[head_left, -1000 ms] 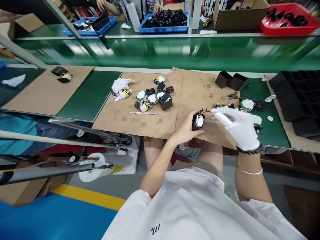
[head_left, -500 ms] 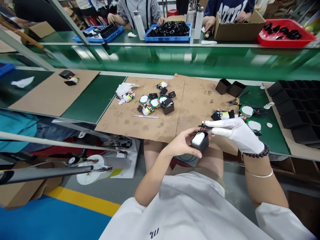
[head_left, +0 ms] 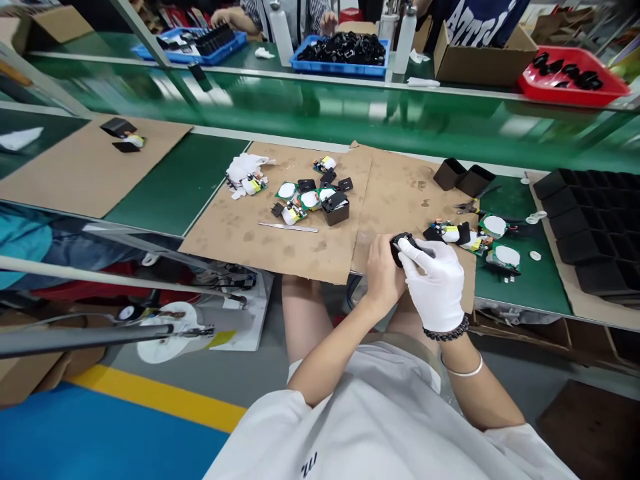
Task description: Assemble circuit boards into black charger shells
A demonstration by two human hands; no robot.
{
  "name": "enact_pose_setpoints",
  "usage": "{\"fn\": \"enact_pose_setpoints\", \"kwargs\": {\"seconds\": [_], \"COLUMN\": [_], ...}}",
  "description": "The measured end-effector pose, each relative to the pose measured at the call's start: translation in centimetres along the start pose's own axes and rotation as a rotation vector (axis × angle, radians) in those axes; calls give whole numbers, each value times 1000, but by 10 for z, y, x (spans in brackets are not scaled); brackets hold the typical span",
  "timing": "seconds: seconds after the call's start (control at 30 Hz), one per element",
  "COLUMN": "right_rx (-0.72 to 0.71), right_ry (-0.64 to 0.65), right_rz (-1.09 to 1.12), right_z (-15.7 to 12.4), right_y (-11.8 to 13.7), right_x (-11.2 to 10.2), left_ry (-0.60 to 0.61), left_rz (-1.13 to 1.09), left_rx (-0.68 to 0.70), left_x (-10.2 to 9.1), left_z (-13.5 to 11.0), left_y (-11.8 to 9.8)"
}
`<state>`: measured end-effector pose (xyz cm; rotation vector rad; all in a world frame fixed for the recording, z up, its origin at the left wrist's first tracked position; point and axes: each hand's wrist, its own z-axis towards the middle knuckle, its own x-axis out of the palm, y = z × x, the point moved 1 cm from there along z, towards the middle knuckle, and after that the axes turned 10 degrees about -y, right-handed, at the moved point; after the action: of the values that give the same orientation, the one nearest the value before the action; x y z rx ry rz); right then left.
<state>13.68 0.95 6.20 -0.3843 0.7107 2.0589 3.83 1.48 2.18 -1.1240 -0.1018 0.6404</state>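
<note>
My left hand (head_left: 384, 272), bare, is wrapped round a small black plastic casing (head_left: 399, 244) above the near edge of the cardboard. My right hand (head_left: 436, 280) wears a white glove; its fingers are bent and pressed onto the same casing from the right. The gloved fingers hide most of the casing and its contents. To the right of my hands lie circuit boards (head_left: 506, 256) with white round pads. Pliers (head_left: 467, 207) rest behind them. On the left part of the cardboard are more boards (head_left: 293, 213), a filled black casing (head_left: 335, 208) and metal tweezers (head_left: 287, 227).
Two black casings (head_left: 463, 177) stand at the back of the cardboard (head_left: 390, 193). Rows of black casings (head_left: 590, 213) line the right side. A crumpled white bag (head_left: 245, 172) lies left. Across the green conveyor (head_left: 320, 113), people sit behind a blue tray (head_left: 340, 68) and a red tray (head_left: 575, 97).
My right hand has come left and down from above the casing, bringing the small black wired piece to it. The casing has risen slightly and turned in my left hand.
</note>
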Motion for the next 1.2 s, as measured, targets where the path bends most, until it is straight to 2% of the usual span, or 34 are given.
{"fn": "enact_pose_setpoints", "kwargs": {"seconds": [0.07,0.13,0.23,0.37,0.43,0.53,0.6,0.7,0.8,0.93,1.1,1.2], "right_rx": [12,52,109,56,12,19,40,61,28,-105,-89,-121], "right_ry": [1,55,151,149,92,11,36,84,54,78,146,138], "right_rz": [24,133,312,279,251,278,338,345,287,274,207,220], "right_z": [-2,-4,-6,-7,-5,-6,-11,-20,-25,-25,-18,-10], "right_y": [-1,-2,-7,-9,-5,3,5,0,-6,-9,-8,-5], "right_x": [4,9,13,5,-3,-11,-6,7,14,13,11,4], "left_ry": [-8,-9,67,319,384,307,249,201,156,123,101,44], "left_rz": [2,2,55,197,220,238,257,327,376,378,376,387], "left_rx": [13,23,30,88,112,101,101,109,148,171,169,181], "left_x": [0,0,-4,-31,-51,-75,-79,-73,-67,-67,-66,-63], "left_z": [-1,-1,3,12,16,21,23,23,22,21,20,19], "left_y": [3,4,3,-1,-1,6,13,22,28,29,30,32]}}
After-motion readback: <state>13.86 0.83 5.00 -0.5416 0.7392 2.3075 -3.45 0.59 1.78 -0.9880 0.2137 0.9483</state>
